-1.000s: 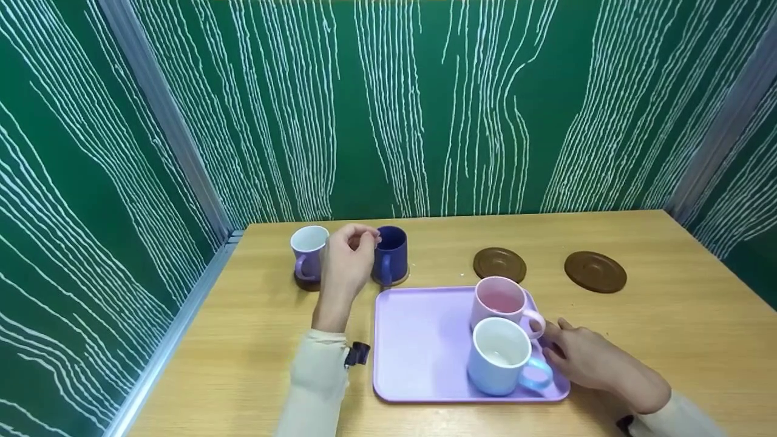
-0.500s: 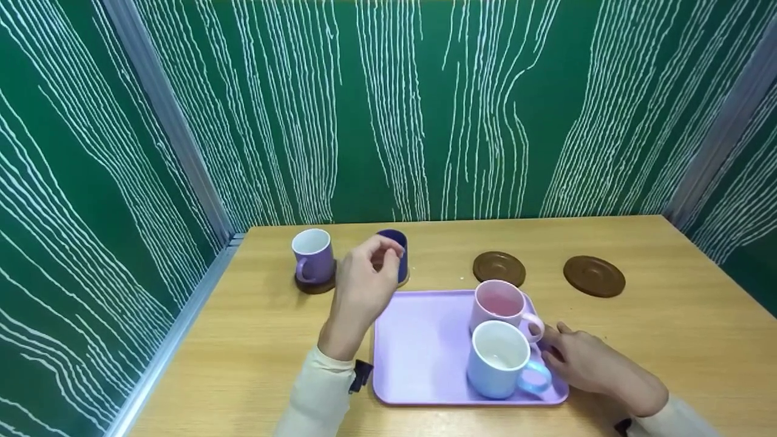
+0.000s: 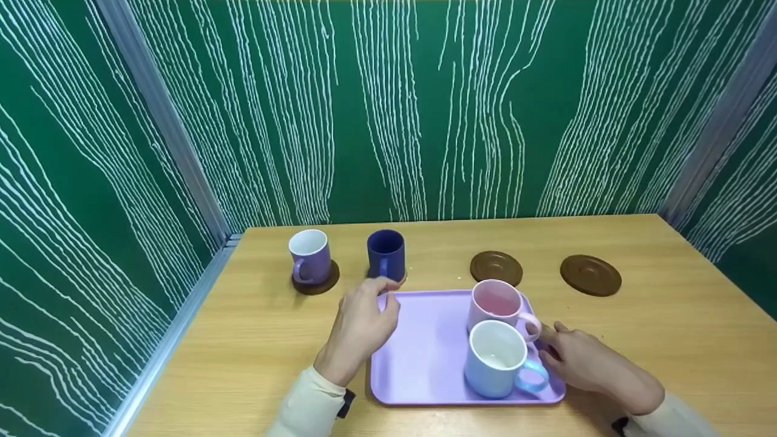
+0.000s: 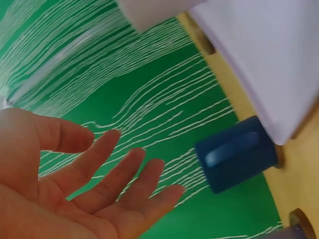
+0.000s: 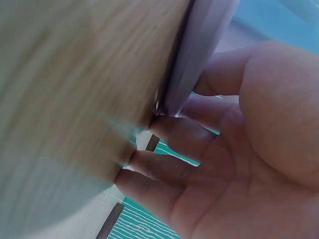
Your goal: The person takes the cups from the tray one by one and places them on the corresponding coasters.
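My left hand (image 3: 364,318) hovers over the left edge of the lilac tray (image 3: 419,364), holding nothing. In the left wrist view its fingers (image 4: 134,191) are spread and loosely bent, apart from the dark blue mug (image 4: 237,154). That mug stands upright on a coaster behind the tray. On the tray's right side stand a pink mug (image 3: 495,306) and a light blue mug (image 3: 495,364), handles to the right. My right hand (image 3: 583,358) holds the tray's right rim, thumb and index finger at the edge; the other fingertips (image 5: 124,179) rest on the table.
A purple mug (image 3: 312,261) stands on a brown coaster (image 3: 328,282) at the back left. Two bare brown coasters, one behind the pink mug (image 3: 496,267) and another farther right (image 3: 590,276), lie on the wooden table (image 3: 243,364). A green patterned wall (image 3: 388,109) rises behind it.
My left hand has drawn back from beside the dark blue mug toward the tray's left edge, its thumb and fingers parting. The right hand and the mugs stay in place.
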Available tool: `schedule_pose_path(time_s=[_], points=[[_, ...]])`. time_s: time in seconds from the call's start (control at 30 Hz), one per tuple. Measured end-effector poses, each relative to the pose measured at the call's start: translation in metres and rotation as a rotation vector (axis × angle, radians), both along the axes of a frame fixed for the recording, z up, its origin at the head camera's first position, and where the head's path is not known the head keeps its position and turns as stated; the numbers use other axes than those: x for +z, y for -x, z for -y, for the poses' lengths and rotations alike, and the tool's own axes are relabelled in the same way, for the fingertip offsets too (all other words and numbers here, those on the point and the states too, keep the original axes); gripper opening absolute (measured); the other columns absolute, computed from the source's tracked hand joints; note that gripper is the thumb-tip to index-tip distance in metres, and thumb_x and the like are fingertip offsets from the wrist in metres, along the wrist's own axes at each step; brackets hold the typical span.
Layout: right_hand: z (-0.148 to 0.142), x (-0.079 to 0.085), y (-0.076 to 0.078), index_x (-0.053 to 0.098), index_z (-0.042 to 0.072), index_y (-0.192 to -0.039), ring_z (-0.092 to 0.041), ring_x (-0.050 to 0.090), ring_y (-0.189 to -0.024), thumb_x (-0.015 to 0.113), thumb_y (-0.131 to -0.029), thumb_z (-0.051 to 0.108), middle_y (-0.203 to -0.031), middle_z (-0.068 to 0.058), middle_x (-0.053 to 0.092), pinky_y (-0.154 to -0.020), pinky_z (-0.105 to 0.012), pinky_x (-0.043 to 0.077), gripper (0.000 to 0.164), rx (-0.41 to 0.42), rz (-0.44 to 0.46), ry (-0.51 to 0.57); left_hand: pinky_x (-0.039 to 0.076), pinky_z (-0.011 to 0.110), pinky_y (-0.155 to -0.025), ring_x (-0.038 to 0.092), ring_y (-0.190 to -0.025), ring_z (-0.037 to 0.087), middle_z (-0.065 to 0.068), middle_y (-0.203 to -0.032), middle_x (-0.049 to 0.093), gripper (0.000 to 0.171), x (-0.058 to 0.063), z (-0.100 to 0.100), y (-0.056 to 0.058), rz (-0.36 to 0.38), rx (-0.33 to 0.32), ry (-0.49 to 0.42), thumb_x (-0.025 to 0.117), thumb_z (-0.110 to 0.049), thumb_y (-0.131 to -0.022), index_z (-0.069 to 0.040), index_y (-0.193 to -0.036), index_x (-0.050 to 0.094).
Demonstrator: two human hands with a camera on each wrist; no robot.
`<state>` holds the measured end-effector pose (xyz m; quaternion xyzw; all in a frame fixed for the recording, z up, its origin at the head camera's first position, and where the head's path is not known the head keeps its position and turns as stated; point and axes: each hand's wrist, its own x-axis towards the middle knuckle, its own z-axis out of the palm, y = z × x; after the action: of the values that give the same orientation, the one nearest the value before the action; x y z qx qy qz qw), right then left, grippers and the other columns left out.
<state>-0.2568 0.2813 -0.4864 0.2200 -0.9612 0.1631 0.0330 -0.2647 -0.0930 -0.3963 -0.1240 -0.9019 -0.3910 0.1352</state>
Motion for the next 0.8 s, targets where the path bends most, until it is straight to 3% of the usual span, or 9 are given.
schedule_pose_path(time_s=[0.13,0.3,0.53,0.8], points=[[0.0,0.001,0.001,0.067,0.005,-0.119,-0.061,0.064,-0.107,0.068,-0.096,0.016,-0.118,-0.046,0.062,-0.087,-0.069,0.054,0.026,-0.006,0.023,-0.002,0.055,0.042,-0.088,0.065,-0.109,0.023,0.01,-0.123,0.071,0.025,-0.013,0.004,-0.001,0.043,0.007,0.049,0.059,-0.013,-0.097,-0.008,-0.117,0.074],[0.0,0.003,0.0,0.066,0.004,-0.125,-0.062,0.062,-0.108,0.068,-0.096,0.018,-0.124,-0.05,0.055,-0.089,-0.071,0.052,0.032,-0.027,0.044,-0.011,0.053,0.049,-0.097,0.065,-0.117,0.031,0.013,-0.122,0.071,0.025,-0.03,0.007,0.002,0.041,-0.004,0.097,0.06,-0.012,-0.096,-0.005,-0.116,0.074],[0.0,0.001,0.001,0.068,0.008,-0.111,-0.065,0.06,-0.111,0.069,-0.095,0.017,-0.112,-0.042,0.066,-0.089,-0.072,0.051,0.018,0.001,0.007,0.004,0.05,0.052,-0.105,0.062,-0.123,0.038,0.019,-0.127,0.069,0.031,-0.045,0.01,0.003,0.072,-0.02,0.141,0.063,-0.012,-0.095,0.0,-0.122,0.071],[0.001,0.002,0.001,0.068,0.007,-0.114,-0.065,0.058,-0.114,0.069,-0.095,0.016,-0.114,-0.041,0.066,-0.091,-0.072,0.05,0.021,-0.002,0.017,0.001,0.049,0.054,-0.105,0.061,-0.121,0.042,0.027,-0.127,0.065,0.042,-0.06,0.011,0.004,0.167,-0.042,0.209,0.069,-0.009,-0.092,0.005,-0.131,0.065]])
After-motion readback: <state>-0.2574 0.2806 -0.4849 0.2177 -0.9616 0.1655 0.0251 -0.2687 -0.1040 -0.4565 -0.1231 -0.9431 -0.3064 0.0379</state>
